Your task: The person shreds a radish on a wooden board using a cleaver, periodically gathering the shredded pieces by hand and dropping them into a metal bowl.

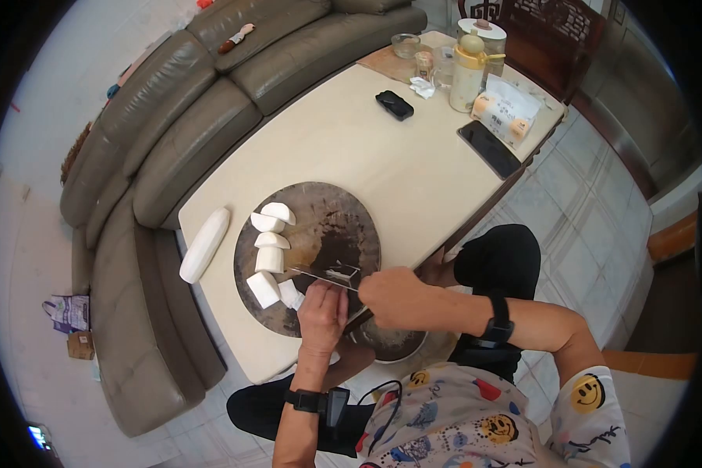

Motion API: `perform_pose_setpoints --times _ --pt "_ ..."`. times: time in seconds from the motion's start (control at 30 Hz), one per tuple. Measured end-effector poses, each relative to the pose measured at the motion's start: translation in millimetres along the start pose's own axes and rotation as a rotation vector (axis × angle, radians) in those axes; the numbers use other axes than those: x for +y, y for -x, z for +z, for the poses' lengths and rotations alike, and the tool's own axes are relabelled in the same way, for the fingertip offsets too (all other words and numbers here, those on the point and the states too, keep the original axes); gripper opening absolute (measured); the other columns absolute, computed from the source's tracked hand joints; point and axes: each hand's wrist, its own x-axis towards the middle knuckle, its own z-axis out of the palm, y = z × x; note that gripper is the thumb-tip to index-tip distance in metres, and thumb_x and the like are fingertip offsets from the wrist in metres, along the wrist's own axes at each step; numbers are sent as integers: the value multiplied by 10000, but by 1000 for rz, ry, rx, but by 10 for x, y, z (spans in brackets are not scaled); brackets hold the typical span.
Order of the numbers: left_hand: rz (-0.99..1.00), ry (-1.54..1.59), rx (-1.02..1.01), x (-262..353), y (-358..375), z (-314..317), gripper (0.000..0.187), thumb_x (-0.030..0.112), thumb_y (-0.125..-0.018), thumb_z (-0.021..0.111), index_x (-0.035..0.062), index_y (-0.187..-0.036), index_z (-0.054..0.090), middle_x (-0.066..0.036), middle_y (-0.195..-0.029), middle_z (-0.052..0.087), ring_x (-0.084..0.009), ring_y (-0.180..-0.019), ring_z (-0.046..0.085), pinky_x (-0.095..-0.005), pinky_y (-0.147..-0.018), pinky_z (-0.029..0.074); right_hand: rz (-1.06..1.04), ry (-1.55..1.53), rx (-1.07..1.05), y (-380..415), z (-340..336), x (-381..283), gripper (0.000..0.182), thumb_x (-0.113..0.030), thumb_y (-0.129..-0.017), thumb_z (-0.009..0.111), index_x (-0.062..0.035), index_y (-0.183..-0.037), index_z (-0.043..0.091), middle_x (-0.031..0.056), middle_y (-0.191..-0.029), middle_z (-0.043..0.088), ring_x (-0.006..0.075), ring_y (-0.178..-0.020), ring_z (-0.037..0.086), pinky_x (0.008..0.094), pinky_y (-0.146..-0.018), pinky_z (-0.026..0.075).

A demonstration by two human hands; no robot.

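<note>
My right hand (394,299) grips the handle of a kitchen knife (324,278), whose thin blade points left over a round wooden chopping board (351,222). Close below the blade, my left hand (324,310) has its fingers curled together at the board's near edge; what they hold, if anything, is hidden. A white radish chunk (291,294) lies just left of those fingers. Several more peeled chunks, among them a block (264,289), run up the board's left side. Thin white bits (342,273) lie by the blade. One long peeled white radish (205,246) rests on the table, left of the board.
The cream table (312,132) carries a black phone (489,148), a tissue pack (507,111), a yellow-topped bottle (466,76) and a small black object (395,104). A round basin (390,343) stands below the near edge. A leather sofa (187,152) curves along the far side.
</note>
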Motion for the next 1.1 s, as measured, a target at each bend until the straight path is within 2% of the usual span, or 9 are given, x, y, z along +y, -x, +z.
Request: perform_pose_setpoints --times 0.07,0.13,0.23,0.47,0.67,0.83,0.93,1.1 --pt "-8 -3 0 11 -17 -16 148 -37 -702 667 -8 -840 621 -113 -868 595 -280 -827 602 -354 -694 504 -25 -5 55 -70 27 6 115 -53 -626 604 30 -703 625 216 -726 627 366 -719 638 438 -622 509" --pt "8 33 28 14 -35 -9 140 -42 -708 667 -12 -837 620 -115 -878 598 -285 -831 603 -355 -701 505 11 -43 113 -126 26 34 111 -41 -615 594 47 -680 613 231 -679 609 395 -679 626 457 -613 502" --pt "17 61 69 16 -46 18 151 -64 -693 668 -26 -828 611 -127 -849 590 -295 -824 591 -362 -703 498 5 -57 130 -49 3 73 92 -31 -623 581 47 -670 596 234 -667 606 398 -676 623 463 -609 497" --pt "3 45 41 -17 -10 19 143 -51 -709 668 -16 -841 623 -116 -882 599 -285 -842 601 -357 -707 503 26 -14 41 56 18 56 93 -22 -602 578 43 -664 602 233 -681 608 390 -682 623 444 -579 496" --pt "-27 45 35 5 -23 4 136 -50 -703 674 -19 -824 619 -117 -857 589 -283 -815 594 -353 -691 496 17 -40 45 -95 65 31 86 -22 -616 573 39 -674 591 238 -689 608 395 -687 623 452 -607 500" --pt "-4 67 106 -14 -25 35 156 -61 -674 689 -25 -800 603 -125 -822 582 -296 -792 583 -360 -679 488 22 -67 122 -132 56 59 99 -29 -624 582 49 -682 603 247 -689 605 400 -692 622 456 -607 499" --pt "-15 33 90 -17 -15 37 138 -40 -689 697 -17 -796 613 -112 -838 591 -281 -823 595 -354 -697 497 41 -33 35 -34 4 35 105 -28 -622 580 53 -686 596 249 -678 600 404 -683 619 458 -599 496" --pt "-32 30 82 -6 -21 14 131 -30 -692 700 -14 -791 614 -111 -839 596 -282 -824 598 -351 -699 500 15 -26 58 19 13 24 95 -29 -619 579 52 -667 585 247 -670 597 404 -677 618 458 -593 496"
